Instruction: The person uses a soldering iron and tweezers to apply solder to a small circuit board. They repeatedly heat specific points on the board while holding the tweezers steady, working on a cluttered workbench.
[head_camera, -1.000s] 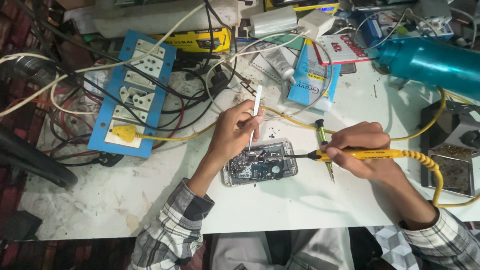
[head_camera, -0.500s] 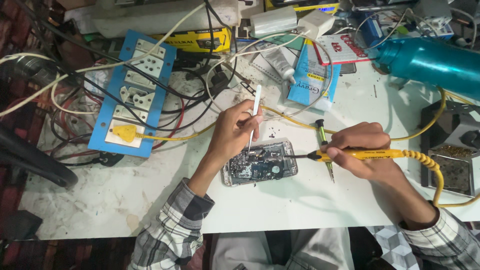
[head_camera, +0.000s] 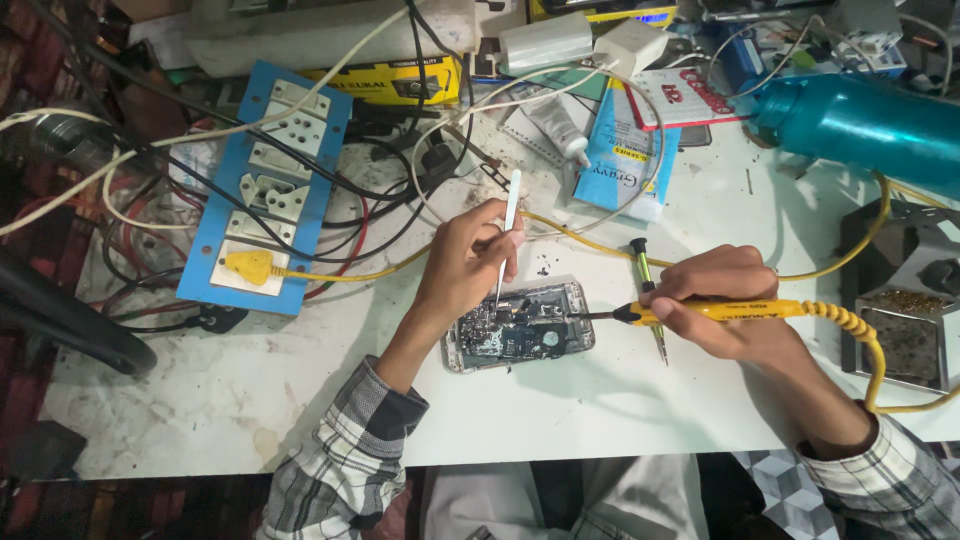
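1. A blue power strip (head_camera: 268, 190) with white sockets lies at the far left of the worn white table (head_camera: 200, 400); one yellow plug (head_camera: 247, 266) sits in it, and black, white and red cables tangle round it.
2. Behind it, one yellow box (head_camera: 400, 80) with black print lies flat.
3. The left hand (head_camera: 462, 262) pinches one pair of thin metal tweezers (head_camera: 507, 230) between thumb and fingers, its tip down on the opened phone.
4. One opened phone (head_camera: 520, 326), back off, its dark circuit board bare in a silvery frame, lies at the table's front middle, between both hands.
5. Behind it sit one small white tube (head_camera: 556, 128) and one flat light-blue packet (head_camera: 625, 160).
6. One green-handled screwdriver (head_camera: 648, 285) lies just right of the phone.
7. The right hand (head_camera: 728, 305) grips one yellow soldering iron (head_camera: 715, 311) like a pen, its tip touching the phone's right edge; its coiled yellow cord runs right.
8. One glossy teal bottle (head_camera: 860, 125) lies on its side at the far right, above one grey metal stand (head_camera: 900, 300).
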